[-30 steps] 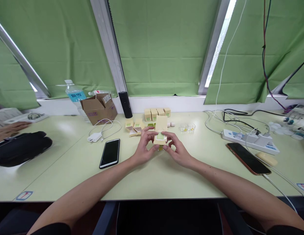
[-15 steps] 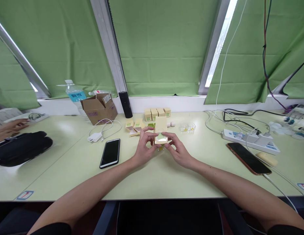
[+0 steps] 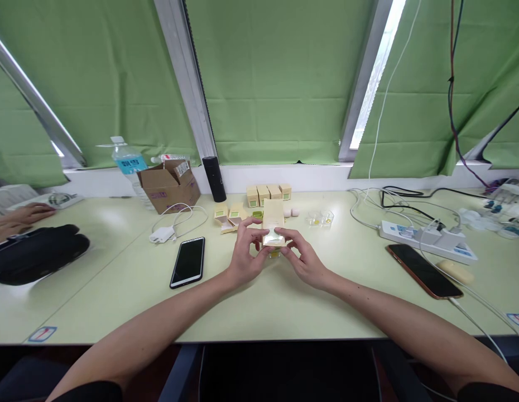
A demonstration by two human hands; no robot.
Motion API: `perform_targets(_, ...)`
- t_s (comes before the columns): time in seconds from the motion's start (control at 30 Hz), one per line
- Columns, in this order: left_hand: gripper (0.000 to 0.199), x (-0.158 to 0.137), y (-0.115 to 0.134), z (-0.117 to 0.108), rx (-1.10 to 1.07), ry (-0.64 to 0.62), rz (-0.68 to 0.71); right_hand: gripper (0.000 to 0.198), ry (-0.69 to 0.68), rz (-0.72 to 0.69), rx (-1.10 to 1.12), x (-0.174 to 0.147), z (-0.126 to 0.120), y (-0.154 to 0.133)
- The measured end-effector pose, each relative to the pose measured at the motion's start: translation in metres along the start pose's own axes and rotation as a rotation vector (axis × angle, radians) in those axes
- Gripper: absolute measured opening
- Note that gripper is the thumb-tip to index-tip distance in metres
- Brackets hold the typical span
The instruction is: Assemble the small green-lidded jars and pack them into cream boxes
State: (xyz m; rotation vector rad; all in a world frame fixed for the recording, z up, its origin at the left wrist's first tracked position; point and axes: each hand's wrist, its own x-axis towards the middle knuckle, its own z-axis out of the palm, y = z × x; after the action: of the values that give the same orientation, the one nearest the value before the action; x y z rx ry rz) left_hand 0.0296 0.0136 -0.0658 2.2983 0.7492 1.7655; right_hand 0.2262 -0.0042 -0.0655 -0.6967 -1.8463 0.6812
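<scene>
Between my two hands is a small cream cardboard box (image 3: 273, 215), held above the table with its shiny clear window side toward me. My left hand (image 3: 248, 252) grips its left edge with thumb and fingers. On the right edge, my right hand (image 3: 303, 257) closes its thumb and fingertips. Part of a clear plastic piece with yellow in it (image 3: 275, 253) shows just below the box. Behind the box lie a green item (image 3: 258, 214) and small pale pink pieces (image 3: 291, 213). Open cream boxes (image 3: 230, 216) lie to the left; a clear tray (image 3: 320, 218) with yellow bits lies right.
Several closed cream boxes (image 3: 268, 194) stand at the back. On the left are a phone (image 3: 188, 262), a white charger (image 3: 162, 234), a brown carton (image 3: 169, 187) and a black bottle (image 3: 214, 178). A power strip (image 3: 427, 241) and another phone (image 3: 424, 271) lie right. Another person's hand (image 3: 31, 213) is far left.
The box has shifted slightly left and its front looks flatter, with both hands still on it. The other person's hand at far left has moved a little to the right.
</scene>
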Motion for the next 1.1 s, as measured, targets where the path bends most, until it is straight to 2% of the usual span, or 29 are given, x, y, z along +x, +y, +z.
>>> perform_targets(0.2,0.021,0.000,0.007,0.001,0.058,0.022,0.016,0.033,0.056,0.001,-0.015,-0.002,0.003,-0.001)
perform_targets(0.43,0.018,0.001,0.004,0.000,0.062,0.028,0.005,0.040,-0.013,0.001,-0.055,-0.002,0.001,0.001)
perform_targets(0.6,0.035,0.003,-0.002,-0.003,-0.058,-0.063,-0.099,0.050,-0.092,-0.022,-0.218,-0.002,-0.004,-0.005)
perform_targets(0.8,0.044,0.007,-0.011,-0.007,0.068,-0.106,-0.216,0.068,-0.240,-0.031,-0.542,-0.003,-0.004,-0.001)
perform_targets(0.97,0.045,0.011,-0.013,-0.007,0.097,-0.075,-0.295,0.072,-0.313,-0.020,-0.529,-0.002,-0.006,0.010)
perform_targets(1.1,0.039,0.010,-0.019,-0.006,0.095,-0.062,-0.293,0.070,-0.298,-0.057,-0.504,0.000,-0.010,0.011)
